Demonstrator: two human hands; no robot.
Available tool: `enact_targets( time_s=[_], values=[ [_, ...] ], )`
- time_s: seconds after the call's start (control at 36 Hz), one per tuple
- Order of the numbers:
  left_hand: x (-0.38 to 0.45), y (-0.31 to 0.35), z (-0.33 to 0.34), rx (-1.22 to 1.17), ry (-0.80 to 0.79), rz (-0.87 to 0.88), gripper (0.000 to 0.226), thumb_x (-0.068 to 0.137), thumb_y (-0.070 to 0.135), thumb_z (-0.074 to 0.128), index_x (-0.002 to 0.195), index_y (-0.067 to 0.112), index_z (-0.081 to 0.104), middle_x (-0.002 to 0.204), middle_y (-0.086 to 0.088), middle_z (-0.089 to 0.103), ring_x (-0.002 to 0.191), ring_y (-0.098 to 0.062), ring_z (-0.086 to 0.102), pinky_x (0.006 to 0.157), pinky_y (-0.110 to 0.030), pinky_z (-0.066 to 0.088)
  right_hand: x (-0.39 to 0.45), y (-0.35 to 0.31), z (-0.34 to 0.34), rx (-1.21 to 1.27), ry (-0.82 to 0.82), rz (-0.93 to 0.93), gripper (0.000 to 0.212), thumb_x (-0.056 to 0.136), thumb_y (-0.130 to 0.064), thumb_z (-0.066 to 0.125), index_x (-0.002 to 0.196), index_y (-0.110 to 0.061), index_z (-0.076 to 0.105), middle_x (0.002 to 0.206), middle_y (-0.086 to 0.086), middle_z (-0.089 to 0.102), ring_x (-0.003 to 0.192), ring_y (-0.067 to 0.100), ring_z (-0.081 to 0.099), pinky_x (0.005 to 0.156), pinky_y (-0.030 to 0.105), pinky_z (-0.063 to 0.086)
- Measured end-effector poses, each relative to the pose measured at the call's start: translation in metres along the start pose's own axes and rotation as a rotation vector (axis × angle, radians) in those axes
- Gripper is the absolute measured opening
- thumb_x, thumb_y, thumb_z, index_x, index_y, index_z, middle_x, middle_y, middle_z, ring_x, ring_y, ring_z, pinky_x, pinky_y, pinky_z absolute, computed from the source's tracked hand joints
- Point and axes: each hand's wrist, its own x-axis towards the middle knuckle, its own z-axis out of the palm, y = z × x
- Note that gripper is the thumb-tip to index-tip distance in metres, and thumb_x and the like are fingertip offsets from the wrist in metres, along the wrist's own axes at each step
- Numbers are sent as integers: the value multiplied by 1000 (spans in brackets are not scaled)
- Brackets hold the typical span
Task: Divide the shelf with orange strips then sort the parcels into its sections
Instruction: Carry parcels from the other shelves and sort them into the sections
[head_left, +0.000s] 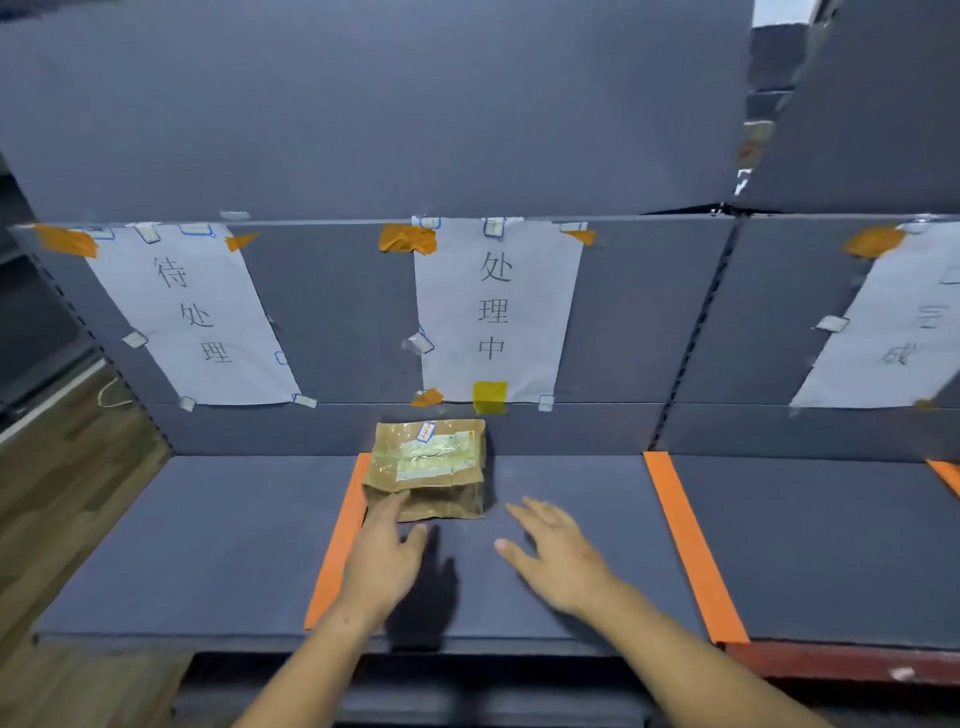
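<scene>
So down at 6 o'clock both forearms reach in over the front edge of the shelf (208, 545). Left hand (384, 556) is flat with fingers straight, fingertips touching the near-left corner of the parcel (428, 467). Right hand (558, 558) is spread and relaxed, holding nothing, hovering just off to the parcel's 4 o'clock and not touching it as far as I can see.

The parcel is a crumpled brown paper packet with a pale label taped on top. It lies in the middle section, hard up against the left orange strip (337, 540), maybe overlapping its far end a bit. The middle orange strip (693, 545) runs front to back at 3 o'clock, well apart from the parcel, and a sliver of another orange strip (948, 475) peeks in at the far right edge.

Further back on the rear panel, three paper signs are taped up: left sign (192, 317) at 10 o'clock, centre sign (493, 312) right behind the parcel at 12, right sign (888, 332) at 2 o'clock, partly cut off. Wooden floor (67, 493) shows at 9 o'clock.
</scene>
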Motion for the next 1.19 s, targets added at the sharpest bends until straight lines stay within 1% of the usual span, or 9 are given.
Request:
enact_targets(
  time_s=[0.06, 0.11, 0.36, 0.5, 0.64, 0.72, 0.81, 1.0, 1.19],
  values=[
    [-5, 6, 10, 73, -65, 7, 50, 95, 17, 63, 143, 14, 51, 146, 6, 49, 139, -18, 43, 111, -29, 34, -15, 10, -9, -59, -10, 2, 69, 100, -65, 40, 161, -35, 23, 170, -6, 13, 157, 18, 6, 127, 40, 13],
    [-17, 25, 24, 158, -158, 25, 56, 99, 29, 58, 151, 17, 42, 159, 0, 37, 149, -19, 30, 119, -36, 28, -41, 24, -22, -114, 9, 31, 78, 95, -74, 31, 161, -35, 21, 171, -6, 10, 157, 18, 4, 127, 41, 13],
    [-69, 137, 119, 294, -396, 304, 55, 102, 41, 51, 151, 17, 42, 164, -5, 28, 153, -20, 21, 121, -33, 19, -169, 113, -81, -149, 157, 181, 70, 100, -65, 37, 161, -34, 20, 171, -4, 9, 157, 19, 3, 126, 46, 17],
    [-100, 192, 175, 349, -508, 485, 58, 102, 44, 48, 154, 19, 37, 164, -4, 26, 152, -21, 21, 121, -32, 15, -238, 154, -104, -132, 265, 278, 85, 89, -81, 21, 160, -35, 24, 170, -6, 11, 157, 18, 5, 126, 46, 19],
    [-133, 253, 224, 335, -590, 599, 60, 103, 46, 45, 156, 22, 31, 167, 0, 19, 154, -20, 15, 124, -34, 18, -310, 197, -127, -84, 341, 413, 71, 99, -67, 37, 160, -33, 24, 170, -7, 10, 157, 16, 2, 127, 43, 17],
    [-153, 285, 252, 333, -640, 665, 62, 103, 50, 43, 158, 24, 28, 167, 2, 16, 154, -20, 12, 124, -37, 18, -354, 220, -143, -52, 388, 494, 89, 87, -82, 20, 160, -32, 25, 170, -6, 10, 157, 17, 3, 127, 40, 16],
    [-171, 315, 281, 324, -677, 720, 62, 103, 49, 43, 158, 24, 28, 167, 3, 16, 154, -19, 12, 123, -35, 19, -394, 245, -156, -45, 431, 564, 90, 86, -82, 18, 161, -32, 23, 170, -7, 9, 157, 17, 3, 127, 39, 16],
    [-204, 372, 346, 286, -769, 793, 61, 103, 48, 43, 158, 24, 29, 167, 3, 17, 154, -17, 12, 123, -33, 17, -460, 307, -176, 44, 546, 727, 120, 62, -95, -1, 160, -33, 24, 170, -6, 11, 157, 16, 4, 126, 34, 13],
    [-207, 426, 411, 267, -835, 840, 59, 104, 45, 44, 157, 23, 29, 167, 3, 18, 154, -17, 13, 122, -32, 17, -482, 368, -210, 102, 599, 818, 72, 99, -68, 30, 161, -32, 23, 170, -10, 10, 156, 13, 5, 126, 30, 12]
  ],
)
